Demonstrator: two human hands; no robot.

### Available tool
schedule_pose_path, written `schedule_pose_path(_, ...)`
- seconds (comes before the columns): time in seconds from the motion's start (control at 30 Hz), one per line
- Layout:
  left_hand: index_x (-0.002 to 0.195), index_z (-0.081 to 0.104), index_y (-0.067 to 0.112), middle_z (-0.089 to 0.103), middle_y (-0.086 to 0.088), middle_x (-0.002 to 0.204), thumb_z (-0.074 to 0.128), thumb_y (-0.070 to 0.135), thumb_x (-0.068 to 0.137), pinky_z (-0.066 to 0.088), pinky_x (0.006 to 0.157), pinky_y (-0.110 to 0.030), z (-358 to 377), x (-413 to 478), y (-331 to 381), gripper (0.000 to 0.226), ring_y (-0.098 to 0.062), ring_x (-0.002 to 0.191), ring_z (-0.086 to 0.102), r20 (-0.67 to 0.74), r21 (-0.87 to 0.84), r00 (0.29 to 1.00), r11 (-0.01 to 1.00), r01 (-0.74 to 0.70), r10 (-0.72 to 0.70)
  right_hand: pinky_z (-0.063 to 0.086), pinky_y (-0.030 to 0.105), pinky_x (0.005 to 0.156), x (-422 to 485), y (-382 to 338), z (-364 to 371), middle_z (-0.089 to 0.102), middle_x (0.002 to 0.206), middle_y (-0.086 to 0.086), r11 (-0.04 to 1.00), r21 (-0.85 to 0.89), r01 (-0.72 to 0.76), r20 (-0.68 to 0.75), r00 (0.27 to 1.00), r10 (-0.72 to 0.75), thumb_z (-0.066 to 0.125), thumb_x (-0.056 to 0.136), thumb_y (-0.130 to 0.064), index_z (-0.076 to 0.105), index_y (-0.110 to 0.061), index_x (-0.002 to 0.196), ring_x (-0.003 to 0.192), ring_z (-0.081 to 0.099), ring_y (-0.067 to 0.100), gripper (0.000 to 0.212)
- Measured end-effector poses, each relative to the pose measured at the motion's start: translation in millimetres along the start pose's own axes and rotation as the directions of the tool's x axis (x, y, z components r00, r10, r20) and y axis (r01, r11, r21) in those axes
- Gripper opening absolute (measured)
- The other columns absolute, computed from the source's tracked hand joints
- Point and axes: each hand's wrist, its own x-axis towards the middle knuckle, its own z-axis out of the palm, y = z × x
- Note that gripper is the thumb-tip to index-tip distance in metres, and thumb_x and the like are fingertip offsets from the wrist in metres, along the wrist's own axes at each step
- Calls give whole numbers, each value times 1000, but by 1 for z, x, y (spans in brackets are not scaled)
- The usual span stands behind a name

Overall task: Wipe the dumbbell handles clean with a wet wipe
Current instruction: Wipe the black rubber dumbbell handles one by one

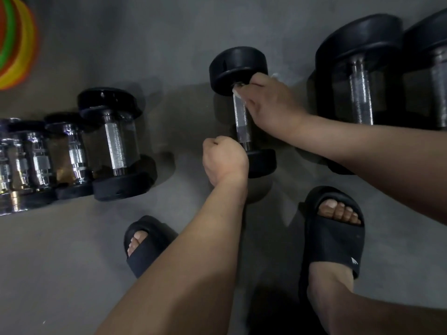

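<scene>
1. Because they play no part in the job, the coloured rings (14,42) lie out of the way at the upper left edge of the frame.
2. The small dumbbells (72,155) lie side by side at left centre on the floor (169,32), handles facing up. This row looks like a queue. Whether these are wiped or waiting cannot be told.
3. The left hand (225,160), at centre frame, curls its fingers tight at the lower end of the handle (242,122), against the lower head. This grip probably braces the centre dumbbell (238,66) against rolling.
4. The right hand (271,102) wraps its fingers round the upper end of the same handle, just below the upper head. A pale scrap at its upper edge is probably the wet wipe (274,75); the rest is hidden in the grip.
5. The large dumbbells (358,93) lie at upper right, apart from the centre dumbbell, leaving room for the right forearm.
</scene>
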Motion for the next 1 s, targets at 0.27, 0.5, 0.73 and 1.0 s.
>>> schedule_pose_path(0.27, 113, 61, 6, 61, -16, 129, 34, 17, 103, 26, 72, -23, -2, -2, 2, 31, -29, 94, 45, 3, 43, 1000, 999, -14, 13, 39, 33, 65, 5, 3, 0, 59, 88, 8, 995, 92, -30, -83, 996, 38, 52, 103, -30, 72, -8, 92, 74, 55, 22, 32)
schedule_pose_path(0.5, 110, 62, 6, 62, -16, 126, 35, 17, 103, 27, 73, -24, -6, 6, 1, 31, -26, 93, 44, 0, 19, 1000, 1000, -6, 6, 50, 33, 72, -37, 0, 3, 62, 89, 10, 966, 213, 145, -3, 989, -148, 57, 100, -21, 72, -4, 101, 78, 60, 21, 23)
schedule_pose_path(0.73, 112, 60, 1, 61, -19, 116, 35, 15, 104, 41, 81, -32, -6, 7, -2, 30, -38, 107, 56, 42, 43, 997, 997, -71, 70, 48, 42, 73, -6, -1, 4, 62, 86, 11, 983, 171, -73, -96, 991, 90, 47, 100, -34, 69, -6, 90, 80, 60, 27, 37)
schedule_pose_path(1.0, 125, 58, -5, 59, -26, 130, 37, 18, 104, 49, 102, -44, -10, 15, -5, 38, -39, 121, 57, 69, 21, 996, 998, -64, 62, 41, 36, 77, 2, -4, 7, 63, 87, 8, 980, 148, -136, -95, 984, 151, 50, 102, -31, 69, -8, 91, 83, 58, 24, 32)
